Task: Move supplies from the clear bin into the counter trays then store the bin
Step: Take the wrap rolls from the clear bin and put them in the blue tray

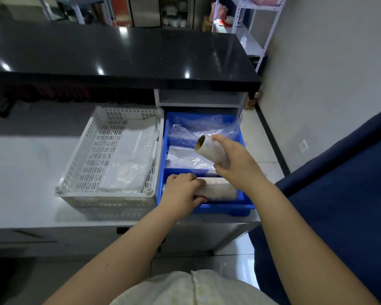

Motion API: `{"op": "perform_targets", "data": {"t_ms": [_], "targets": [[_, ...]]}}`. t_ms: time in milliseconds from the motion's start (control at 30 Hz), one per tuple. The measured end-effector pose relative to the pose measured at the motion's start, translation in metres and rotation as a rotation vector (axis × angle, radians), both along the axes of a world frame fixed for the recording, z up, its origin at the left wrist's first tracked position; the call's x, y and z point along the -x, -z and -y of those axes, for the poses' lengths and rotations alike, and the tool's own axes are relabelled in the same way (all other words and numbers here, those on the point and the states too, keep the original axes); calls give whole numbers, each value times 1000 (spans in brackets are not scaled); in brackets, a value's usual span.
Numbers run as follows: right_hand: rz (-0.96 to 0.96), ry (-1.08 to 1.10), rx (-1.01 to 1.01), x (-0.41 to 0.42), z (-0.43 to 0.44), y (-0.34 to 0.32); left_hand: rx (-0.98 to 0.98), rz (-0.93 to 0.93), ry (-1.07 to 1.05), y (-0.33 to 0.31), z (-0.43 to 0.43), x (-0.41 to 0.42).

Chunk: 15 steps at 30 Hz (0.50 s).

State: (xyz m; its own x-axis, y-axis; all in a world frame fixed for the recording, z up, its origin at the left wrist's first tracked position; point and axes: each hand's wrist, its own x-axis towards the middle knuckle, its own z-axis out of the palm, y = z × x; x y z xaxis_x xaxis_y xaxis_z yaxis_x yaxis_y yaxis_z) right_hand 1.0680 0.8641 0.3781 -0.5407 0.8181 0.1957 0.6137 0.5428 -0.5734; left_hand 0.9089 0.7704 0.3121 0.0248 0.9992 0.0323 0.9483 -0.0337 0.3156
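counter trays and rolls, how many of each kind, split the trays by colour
white tray: 1
blue tray: 1
rolls: 2, the raised roll held by the right hand, and the lying roll held by the left hand in the blue tray's front compartment
total: 4

Head-worn wide-angle view, facing forward-down; close over counter (20,172)

One white tray (86,193), one blue tray (224,206), and two rolls: upper roll (209,150) and lower roll (220,190).
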Motion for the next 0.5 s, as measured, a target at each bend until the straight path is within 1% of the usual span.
{"op": "perform_targets", "data": {"t_ms": [133,233,367,500], "targets": [[47,-23,-4,8,6,6,-57,-30,-88,-5,5,21],[96,-70,-3,17,11,8,-128,-46,-222,-17,7,50],[241,-197,29,36,19,15,-184,-23,-391,-34,13,91],[336,-316,87,50,30,29,-200,-23,-487,-41,23,107]]}}
